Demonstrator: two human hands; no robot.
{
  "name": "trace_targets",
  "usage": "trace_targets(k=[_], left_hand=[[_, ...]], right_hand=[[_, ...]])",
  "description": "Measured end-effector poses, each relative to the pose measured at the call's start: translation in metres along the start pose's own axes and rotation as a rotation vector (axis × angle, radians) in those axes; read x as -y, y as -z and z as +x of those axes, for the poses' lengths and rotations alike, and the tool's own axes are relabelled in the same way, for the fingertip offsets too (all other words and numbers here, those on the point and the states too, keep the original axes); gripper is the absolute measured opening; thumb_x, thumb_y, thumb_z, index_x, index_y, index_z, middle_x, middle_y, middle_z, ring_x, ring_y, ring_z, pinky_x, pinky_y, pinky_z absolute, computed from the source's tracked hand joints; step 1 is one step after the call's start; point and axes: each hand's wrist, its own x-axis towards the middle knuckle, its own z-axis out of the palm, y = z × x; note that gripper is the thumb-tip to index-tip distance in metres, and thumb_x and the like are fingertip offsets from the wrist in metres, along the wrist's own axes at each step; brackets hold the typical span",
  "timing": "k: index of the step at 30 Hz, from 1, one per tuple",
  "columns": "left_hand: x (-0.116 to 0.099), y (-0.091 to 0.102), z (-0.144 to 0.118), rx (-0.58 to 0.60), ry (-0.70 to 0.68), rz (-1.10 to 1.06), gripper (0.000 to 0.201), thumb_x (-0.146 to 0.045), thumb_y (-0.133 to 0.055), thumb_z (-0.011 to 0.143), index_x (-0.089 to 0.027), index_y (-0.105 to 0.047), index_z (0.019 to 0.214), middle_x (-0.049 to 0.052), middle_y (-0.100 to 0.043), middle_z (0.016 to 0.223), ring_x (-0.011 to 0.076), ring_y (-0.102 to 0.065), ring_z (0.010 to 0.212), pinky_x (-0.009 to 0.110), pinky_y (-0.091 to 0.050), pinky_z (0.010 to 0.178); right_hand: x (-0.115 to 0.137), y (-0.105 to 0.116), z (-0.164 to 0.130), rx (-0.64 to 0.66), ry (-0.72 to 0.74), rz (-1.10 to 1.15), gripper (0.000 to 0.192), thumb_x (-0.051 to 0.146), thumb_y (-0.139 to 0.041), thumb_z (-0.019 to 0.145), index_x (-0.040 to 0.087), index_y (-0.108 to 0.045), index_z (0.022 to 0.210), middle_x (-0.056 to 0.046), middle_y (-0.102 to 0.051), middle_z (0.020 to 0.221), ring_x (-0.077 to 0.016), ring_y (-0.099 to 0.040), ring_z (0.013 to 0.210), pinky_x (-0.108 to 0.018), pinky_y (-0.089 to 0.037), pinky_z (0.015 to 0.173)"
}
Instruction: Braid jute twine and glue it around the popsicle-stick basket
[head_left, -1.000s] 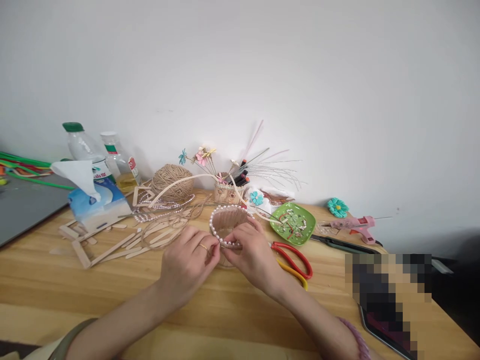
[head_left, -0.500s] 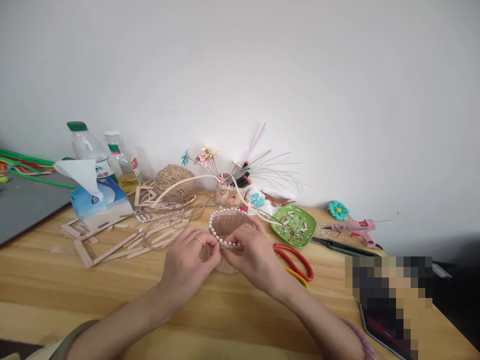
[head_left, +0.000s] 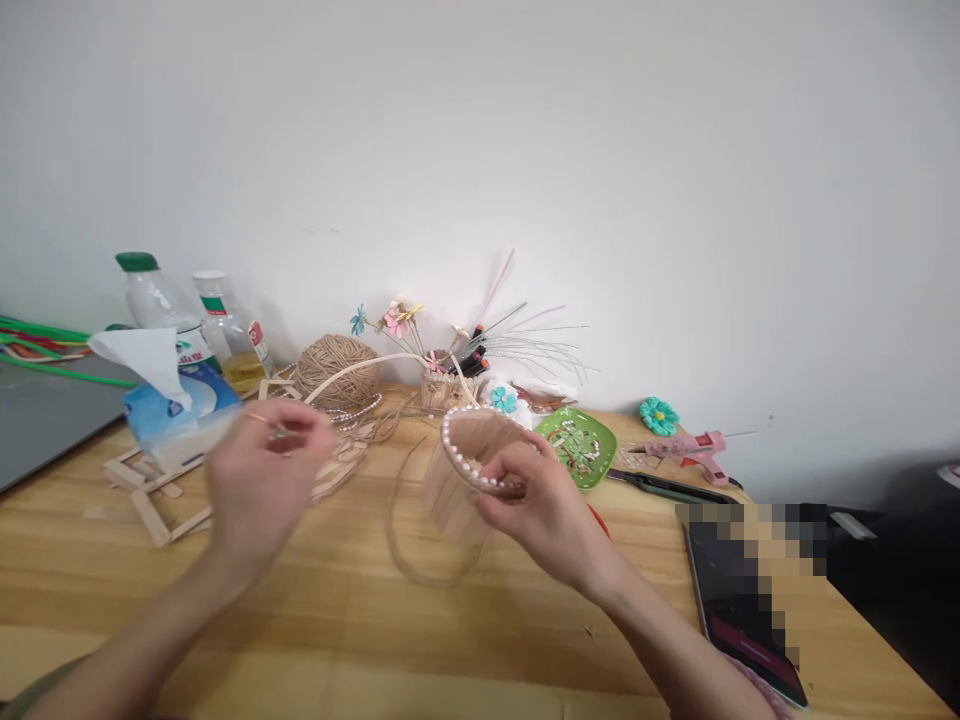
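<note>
My right hand (head_left: 544, 505) grips the near rim of the cup (head_left: 459, 480), a small holder made of upright wooden sticks with a ring of pearls (head_left: 480, 478) around its mouth. My thumb and fingers are closed on that rim, and the cup is tilted with its mouth turned toward the wall. It sits about mid-table (head_left: 480, 640), but I cannot tell whether its base touches the wood.

My left hand (head_left: 259, 480) is raised well to the left of the cup, blurred, with thumb and forefinger pinched together. Something thin shows at the fingertips, most likely the end of the twine (head_left: 405, 540), though the blur keeps me from being sure. A loop of that twine lies on the table below and in front of the cup.

Behind my left hand lie flat sticks (head_left: 154, 505), a tissue box (head_left: 172, 415) and 2 bottles (head_left: 161, 300). A twine ball (head_left: 335, 368) sits by the wall, with a small pot of paper flowers (head_left: 442, 385) beside it. To the right of the cup are a green dish (head_left: 576, 447), a pink glue gun (head_left: 686, 447) and a teal flower (head_left: 658, 415).
</note>
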Motion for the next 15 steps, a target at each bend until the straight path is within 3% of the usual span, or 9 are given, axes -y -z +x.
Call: trace_targets(k=[2,4,7,10,13,15], left_hand=[[0.005,0.009,0.012,0.004,0.033,-0.058,0.004,-0.019,-0.052,0.077,-0.022,-0.049,0.076,-0.005,-0.053,0.076,0.013,-0.052,0.066,0.028,-0.044,0.06],[0.009,0.012,0.018,0.126,-0.006,-0.111,0.015,-0.018,-0.042,0.083,-0.023,-0.045,0.07,-0.005,-0.049,0.071,0.0134,-0.049,0.066,0.029,-0.041,0.061],[0.014,0.004,0.017,0.324,0.037,-0.142,0.033,-0.02,-0.038,0.087,-0.021,-0.038,0.054,-0.004,-0.042,0.055,0.013,-0.042,0.055,0.028,-0.036,0.055],[0.017,-0.01,0.013,0.413,0.136,-0.197,0.036,-0.034,-0.048,0.084,-0.02,-0.041,0.052,-0.004,-0.044,0.049,0.012,-0.045,0.051,0.027,-0.039,0.053],[0.015,-0.023,0.01,0.572,0.197,-0.361,0.031,-0.05,-0.057,0.075,-0.02,-0.058,0.081,0.003,-0.066,0.079,0.0192,-0.062,0.079,0.032,-0.049,0.07],[0.011,-0.027,0.006,0.804,0.248,-0.555,0.057,-0.06,-0.06,0.067,-0.021,-0.054,0.107,0.011,-0.064,0.109,0.0257,-0.058,0.103,0.039,-0.047,0.084]], right_hand=[[-0.003,0.008,-0.003,-0.015,-0.053,0.051,0.011,0.016,-0.06,0.067,0.019,-0.05,0.065,0.004,-0.055,0.065,-0.0152,-0.054,0.067,-0.049,-0.023,0.102],[-0.003,0.014,-0.004,0.0,-0.086,0.124,0.011,0.02,-0.062,0.068,0.019,-0.051,0.067,0.004,-0.054,0.066,-0.0154,-0.053,0.069,-0.049,-0.023,0.101],[0.001,0.018,-0.006,0.046,-0.132,0.242,0.014,0.024,-0.062,0.069,0.019,-0.05,0.065,0.005,-0.05,0.061,-0.012,-0.049,0.06,-0.044,-0.033,0.094],[0.004,0.021,-0.008,0.059,-0.159,0.31,0.016,0.026,-0.062,0.07,0.019,-0.049,0.063,0.004,-0.051,0.064,-0.0115,-0.049,0.061,-0.035,-0.043,0.078],[0.004,0.022,-0.01,0.058,-0.148,0.348,0.017,0.027,-0.064,0.071,0.018,-0.051,0.064,0.003,-0.054,0.065,-0.0112,-0.05,0.063,-0.03,-0.044,0.071],[0.003,0.023,-0.012,0.069,-0.133,0.388,0.018,0.029,-0.064,0.072,0.017,-0.053,0.065,0.002,-0.055,0.065,-0.011,-0.051,0.063,-0.028,-0.044,0.069]])
